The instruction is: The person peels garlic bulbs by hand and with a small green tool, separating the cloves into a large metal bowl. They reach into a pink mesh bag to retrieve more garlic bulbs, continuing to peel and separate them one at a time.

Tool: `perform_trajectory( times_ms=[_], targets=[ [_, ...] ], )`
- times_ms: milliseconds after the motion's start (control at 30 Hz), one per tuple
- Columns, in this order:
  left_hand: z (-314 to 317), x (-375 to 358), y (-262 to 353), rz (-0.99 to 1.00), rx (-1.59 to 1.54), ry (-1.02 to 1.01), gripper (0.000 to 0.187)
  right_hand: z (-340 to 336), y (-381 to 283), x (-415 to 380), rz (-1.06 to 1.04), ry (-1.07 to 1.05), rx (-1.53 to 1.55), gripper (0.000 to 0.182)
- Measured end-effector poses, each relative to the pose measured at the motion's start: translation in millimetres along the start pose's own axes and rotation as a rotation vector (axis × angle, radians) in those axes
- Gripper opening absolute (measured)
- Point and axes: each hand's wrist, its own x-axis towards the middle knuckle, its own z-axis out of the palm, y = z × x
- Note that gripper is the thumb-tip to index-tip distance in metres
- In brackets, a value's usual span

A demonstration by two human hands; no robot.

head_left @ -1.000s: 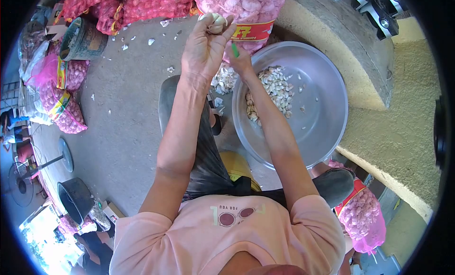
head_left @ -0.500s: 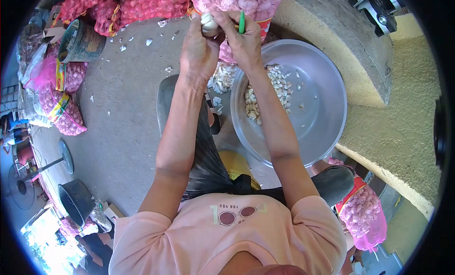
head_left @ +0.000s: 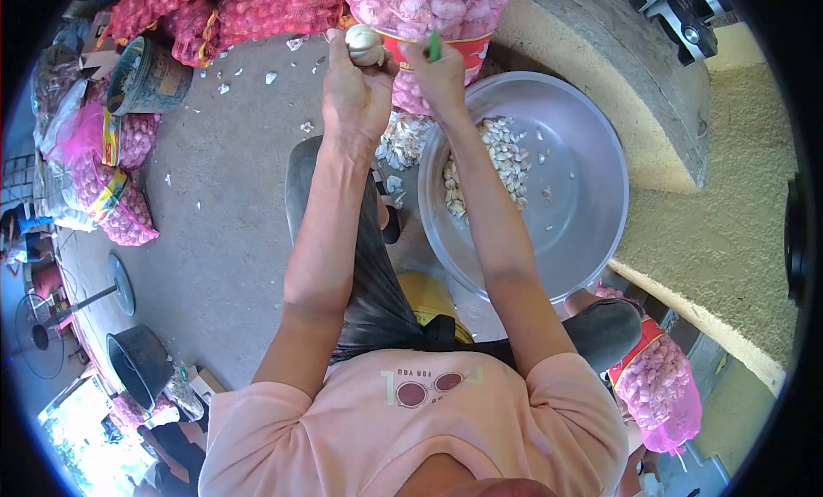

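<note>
My left hand (head_left: 358,90) holds a whitish garlic bulb (head_left: 365,46) at its fingertips, palm turned up. To its right, a little apart, my right hand (head_left: 435,75) is closed round a green-handled tool (head_left: 435,47); its blade cannot be made out. Beneath my right forearm, a wide grey basin (head_left: 579,188) carries loose garlic cloves (head_left: 507,158) on its left side. A heap of white garlic peels (head_left: 401,141) lies on the floor just left of the basin. Behind both hands stands a pink net sack of garlic (head_left: 429,8).
Red net sacks (head_left: 279,13) lie at the top left, near a dark bucket (head_left: 150,77). More pink sacks (head_left: 124,210), a fan (head_left: 120,284) and a black container (head_left: 139,368) are at the left. A low concrete ledge (head_left: 600,86) borders the basin's right; another sack (head_left: 656,377) is lower right.
My hands have moved apart. The right hand with the green tool has left the bulb, which stays in my left hand, now shifted slightly left.
</note>
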Motion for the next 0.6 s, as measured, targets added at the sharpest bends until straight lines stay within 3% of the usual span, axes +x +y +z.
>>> perform_trajectory(
  times_ms=[33,167,233,333,467,533,567,600],
  targets=[
    [3,-1,0,0.011,-0.038,0.01,0.038,-3,10,-4,-0.123,-0.043,-0.312,0.036],
    [8,-5,0,-0.12,-0.086,-0.16,0.034,6,100,-20,0.009,-0.226,-0.511,0.028],
    [13,-8,0,-0.121,-0.096,-0.116,0.033,7,147,-24,0.045,-0.365,-0.634,0.026],
    [18,-10,-5,-0.042,-0.057,-0.057,0.032,3,157,-33,0.083,-0.485,-0.622,0.029],
    [20,-12,-3,0.0,-0.076,-0.088,0.033,5,159,-31,0.167,-0.482,-0.61,0.037],
    [19,-11,-2,-0.027,-0.131,-0.089,0.032,14,158,-29,0.044,-0.262,-0.455,0.041],
    [18,-10,-1,-0.074,-0.176,-0.119,0.031,11,158,-28,0.044,-0.261,-0.458,0.041],
    [18,-8,-1,-0.12,-0.22,-0.15,0.029,6,126,-29,0.268,-0.321,-0.193,0.039]
  ],
)
